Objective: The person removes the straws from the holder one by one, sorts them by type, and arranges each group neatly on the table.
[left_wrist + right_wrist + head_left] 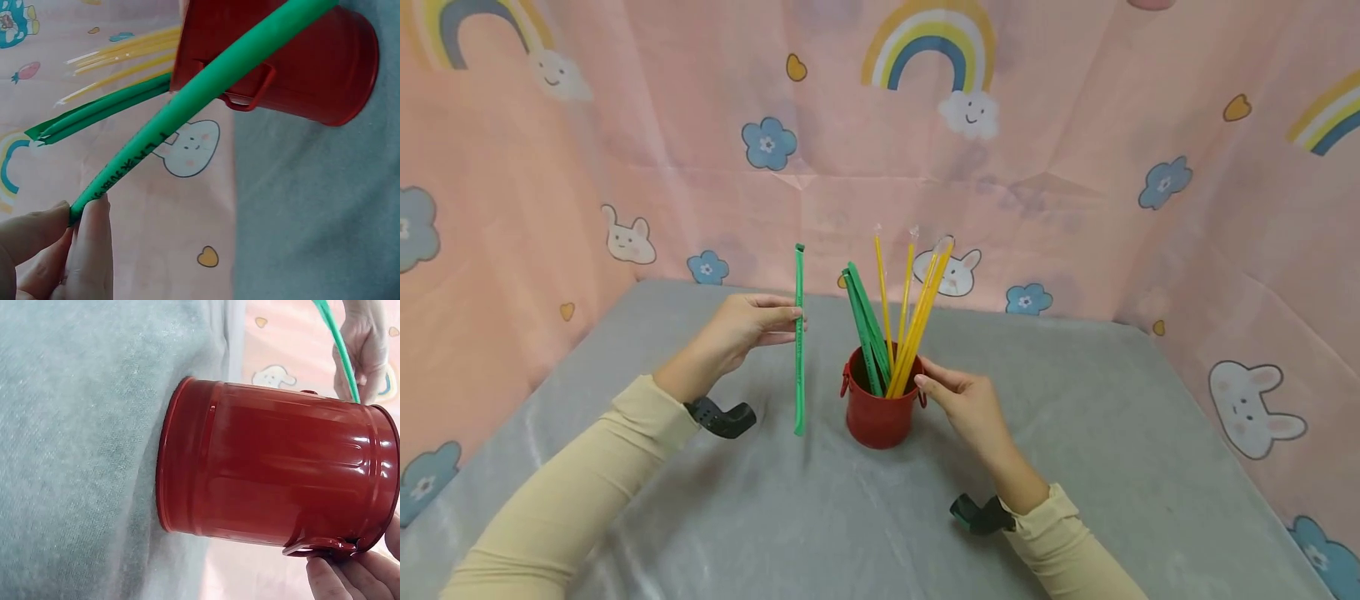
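In the head view, the left hand [741, 333], left of centre, has a closed pinch grip on one green-wrapped straw [799, 379], which hangs upright between thumb and fingers, clear of the grey surface [1075, 483]. Just right of it, near the middle of the frame, a red pail [878, 423] stands upright. Paired green-wrapped straws [865, 321] lean to the left inside it, and yellow straws [919, 321] in clear wrappers stand beside them, some leaning right. The right hand [966, 408], right of centre, holds the pail's rim in its grip, thumb over the edge. A pink patterned cloth [1060, 125] fills the upper part of the frame.

In the left wrist view, the thumb and fingertips at lower left pinch one end portion of the printed green-wrapped straw, which runs diagonally to the upper right, across the front of the pail.

In the right wrist view, the pail lies across the centre and right, with fingers at the lower right corner, beside its handle [306, 550]. The left hand and its straw show at upper right.
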Available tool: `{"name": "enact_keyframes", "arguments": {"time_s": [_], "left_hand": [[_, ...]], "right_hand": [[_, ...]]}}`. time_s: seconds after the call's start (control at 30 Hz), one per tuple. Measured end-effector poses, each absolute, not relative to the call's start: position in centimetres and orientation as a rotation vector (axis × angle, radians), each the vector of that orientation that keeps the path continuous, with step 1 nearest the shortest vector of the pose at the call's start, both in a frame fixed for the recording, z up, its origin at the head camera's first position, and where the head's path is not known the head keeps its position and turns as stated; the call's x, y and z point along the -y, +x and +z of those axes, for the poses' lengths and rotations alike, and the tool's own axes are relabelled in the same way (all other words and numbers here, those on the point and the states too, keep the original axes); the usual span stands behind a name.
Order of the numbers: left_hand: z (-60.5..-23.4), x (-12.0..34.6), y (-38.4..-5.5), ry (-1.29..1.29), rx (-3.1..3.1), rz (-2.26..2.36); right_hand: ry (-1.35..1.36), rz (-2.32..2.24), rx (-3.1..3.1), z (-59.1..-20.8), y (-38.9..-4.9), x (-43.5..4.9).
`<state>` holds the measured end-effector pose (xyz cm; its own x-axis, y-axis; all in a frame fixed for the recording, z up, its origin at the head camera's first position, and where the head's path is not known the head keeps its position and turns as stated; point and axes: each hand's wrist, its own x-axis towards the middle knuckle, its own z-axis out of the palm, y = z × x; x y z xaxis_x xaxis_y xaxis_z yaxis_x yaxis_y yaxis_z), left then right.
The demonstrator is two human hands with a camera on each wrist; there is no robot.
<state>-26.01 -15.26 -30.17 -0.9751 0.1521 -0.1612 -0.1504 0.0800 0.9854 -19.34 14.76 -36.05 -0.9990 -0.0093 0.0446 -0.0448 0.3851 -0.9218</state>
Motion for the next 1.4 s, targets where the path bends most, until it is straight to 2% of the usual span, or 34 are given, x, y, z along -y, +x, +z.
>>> {"name": "enact_keyframes", "arguments": {"time_s": [1.4], "left_hand": [[-36.1, 14.7, -28.6, -0.194, -2.145, 1.702]], "right_hand": [[0.008, 1.713, 2.584, -36.5, -19.4, -14.8]]}}
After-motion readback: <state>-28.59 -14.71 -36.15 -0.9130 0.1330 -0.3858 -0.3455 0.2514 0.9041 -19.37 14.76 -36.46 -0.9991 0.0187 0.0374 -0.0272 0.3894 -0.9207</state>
